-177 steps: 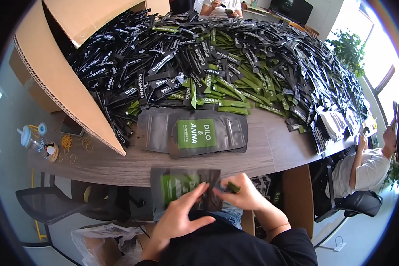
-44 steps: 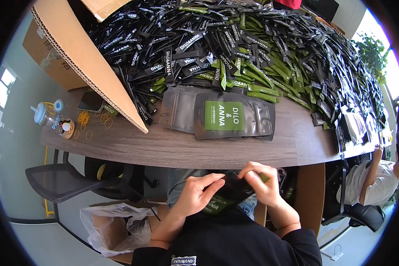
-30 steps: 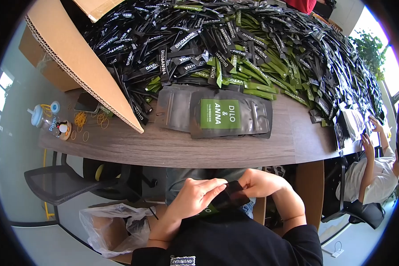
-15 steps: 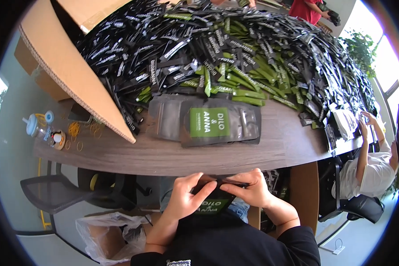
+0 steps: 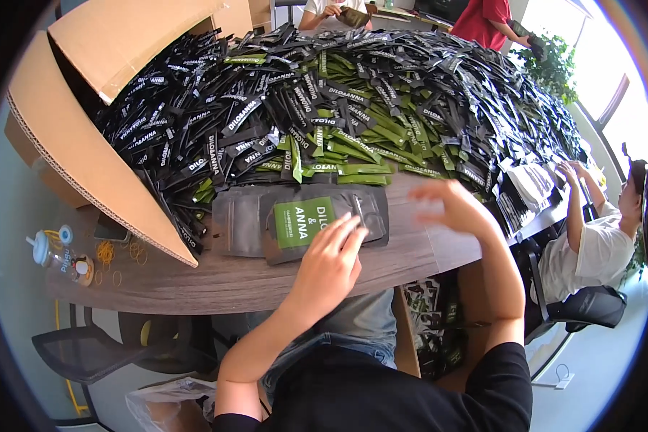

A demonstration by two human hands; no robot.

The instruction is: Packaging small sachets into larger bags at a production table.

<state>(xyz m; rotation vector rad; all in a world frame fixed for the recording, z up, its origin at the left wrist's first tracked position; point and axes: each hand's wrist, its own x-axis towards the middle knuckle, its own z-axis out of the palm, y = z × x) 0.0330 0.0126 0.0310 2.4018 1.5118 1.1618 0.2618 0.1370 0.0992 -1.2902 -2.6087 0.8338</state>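
Observation:
A black pouch (image 5: 367, 216) with a green label lies flat on the table, overlapping another grey-black pouch (image 5: 239, 227) to its left. My left hand (image 5: 329, 263) reaches over the labelled pouch's near edge, fingers stretched out and covering part of the label. Whether the fingertips press on it is hard to tell. My right hand (image 5: 450, 205) hovers over the table to the right of the pouches, fingers apart and smeared by motion, with nothing seen in it. Just beyond rises a large heap of black stick sachets (image 5: 245, 115) and green stick sachets (image 5: 378, 129).
An open cardboard box (image 5: 86, 151) leans in from the left. Near it are rubber bands (image 5: 105, 252) and a bottle (image 5: 61, 259). Below the table edge at right stands a box of dark packets (image 5: 432, 324). A person (image 5: 590, 248) works at the right; others stand beyond the heap.
The labelled pouch that both hands held below the table edge has left them and is out of sight. Both hands have moved up over the table, and the view has shifted.

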